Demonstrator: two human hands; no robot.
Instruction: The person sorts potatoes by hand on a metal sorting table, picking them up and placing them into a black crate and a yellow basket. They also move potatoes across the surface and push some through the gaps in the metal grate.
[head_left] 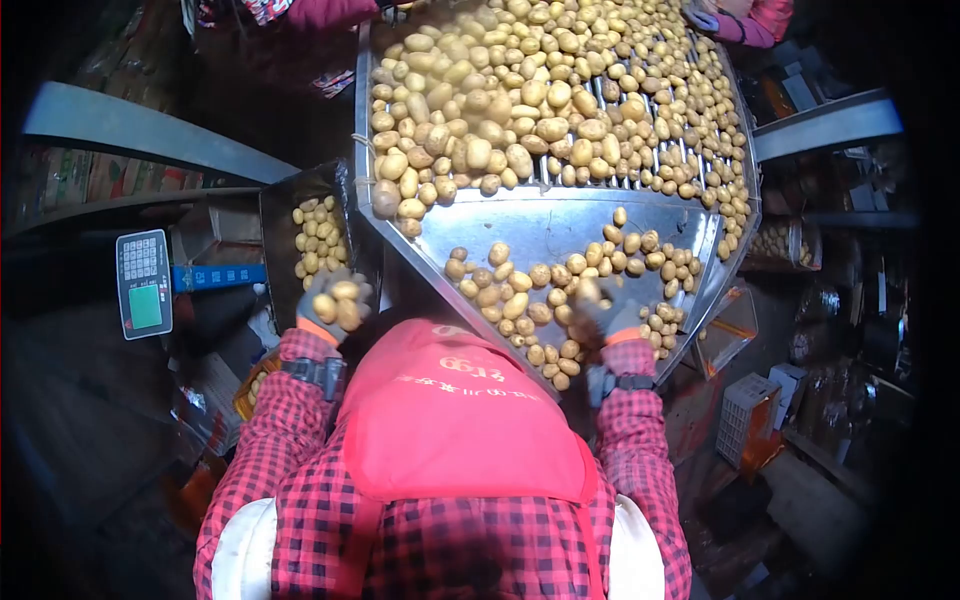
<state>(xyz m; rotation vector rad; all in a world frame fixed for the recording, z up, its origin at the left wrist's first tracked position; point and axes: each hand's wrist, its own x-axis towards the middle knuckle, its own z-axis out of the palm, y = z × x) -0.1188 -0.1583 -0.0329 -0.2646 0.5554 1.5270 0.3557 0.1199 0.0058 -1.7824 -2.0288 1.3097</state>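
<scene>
My left hand (330, 303), in a dark glove with an orange cuff, holds several potatoes (341, 302) at the lower end of a dark-lined box (278, 240) with potatoes inside. My right hand (610, 308), gloved the same way, is among the loose potatoes (516, 305) in the metal tray (480, 222). It is blurred, and its fingers and anything in them cannot be made out. Above the tray, a sloping rack of bars carries a thick layer of potatoes (550, 128).
A scale display (144, 284) and blue strip (220, 277) stand at left. Two other people's sleeves (330, 14) (757, 24) show at the top. Metal beams (150, 125) (830, 128) flank the rack. Crates (745, 420) and a clear-sided box (728, 332) stand at right.
</scene>
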